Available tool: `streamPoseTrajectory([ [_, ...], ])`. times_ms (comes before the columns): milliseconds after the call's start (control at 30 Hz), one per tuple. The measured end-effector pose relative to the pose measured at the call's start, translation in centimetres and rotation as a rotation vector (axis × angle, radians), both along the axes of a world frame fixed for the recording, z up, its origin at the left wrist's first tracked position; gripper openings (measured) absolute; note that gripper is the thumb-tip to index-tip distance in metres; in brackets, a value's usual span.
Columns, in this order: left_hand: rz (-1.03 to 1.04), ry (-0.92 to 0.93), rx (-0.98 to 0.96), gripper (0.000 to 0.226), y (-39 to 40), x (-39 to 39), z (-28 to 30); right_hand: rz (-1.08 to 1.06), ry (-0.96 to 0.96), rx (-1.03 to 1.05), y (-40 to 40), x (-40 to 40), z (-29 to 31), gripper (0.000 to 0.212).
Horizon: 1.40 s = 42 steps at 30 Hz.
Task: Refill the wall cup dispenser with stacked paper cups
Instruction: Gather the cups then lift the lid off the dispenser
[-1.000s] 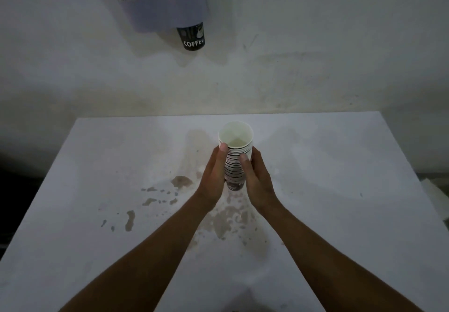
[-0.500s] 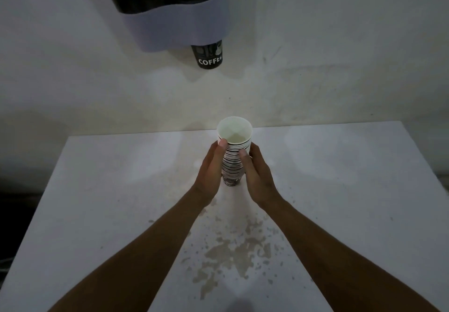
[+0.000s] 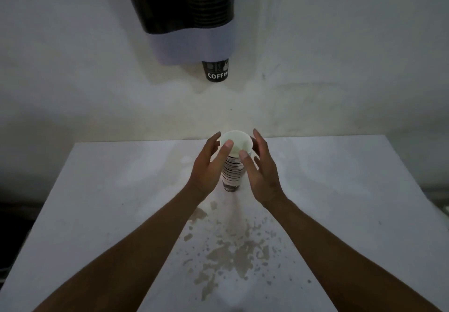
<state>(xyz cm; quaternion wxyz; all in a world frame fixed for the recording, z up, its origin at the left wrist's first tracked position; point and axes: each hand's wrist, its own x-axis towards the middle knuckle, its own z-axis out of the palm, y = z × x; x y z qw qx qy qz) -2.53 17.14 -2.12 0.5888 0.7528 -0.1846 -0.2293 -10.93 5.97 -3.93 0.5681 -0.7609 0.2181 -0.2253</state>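
A tall stack of striped paper cups [image 3: 232, 173] stands upright over the white table [image 3: 109, 190], its open white mouth facing up. My left hand [image 3: 209, 168] wraps it from the left and my right hand [image 3: 260, 171] from the right. Both thumbs lie on the front just under the rim, and the fingers curl loosely around the back. The wall cup dispenser [image 3: 187, 15], dark on top with a pale lower collar, hangs on the wall straight above. A black "COFFEE" cup [image 3: 216, 71] pokes out of its bottom. Whether the stack's base touches the table is unclear.
Brown spill stains [image 3: 230, 256] spread over the table between my forearms. The stained white wall [image 3: 340, 68] rises just behind the table's far edge. A dark gap [image 3: 14, 214] runs along the table's left side.
Both hands slid up the stack toward the rim and the fingers spread wider. The view tilted up, so more of the dispenser shows and the stack sits nearer the wall.
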Motion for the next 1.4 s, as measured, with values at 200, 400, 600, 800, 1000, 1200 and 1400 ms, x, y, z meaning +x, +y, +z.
streamPoseTrajectory([
  [200,0.001,-0.301,0.057,0.067,1.3,1.3,4.8,-0.017,-0.049,-0.221,-0.2,0.1,4.7,0.073],
  [400,0.097,-0.686,-0.003,0.051,2.8,3.7,12.3,-0.074,-0.117,-0.486,0.8,2.0,11.8,0.061],
  [600,0.209,-1.021,-0.056,0.044,4.4,7.0,19.6,-0.159,-0.288,-0.682,1.1,4.8,18.9,0.052],
  [800,0.391,-1.256,-0.018,0.049,4.6,10.5,25.1,-0.232,-0.306,-0.918,-0.2,8.2,25.1,0.055],
  [1000,0.377,-1.122,0.073,0.070,4.0,14.1,27.9,-0.206,-0.267,-0.980,-1.9,11.8,29.4,0.056],
  [1200,0.235,-1.048,0.161,0.065,3.1,16.5,28.6,-0.095,-0.197,-0.912,-3.8,15.4,30.4,0.053],
  [1400,0.251,-1.099,0.037,0.046,3.0,17.4,28.9,-0.058,-0.304,-0.872,-4.3,15.9,30.5,0.042],
])
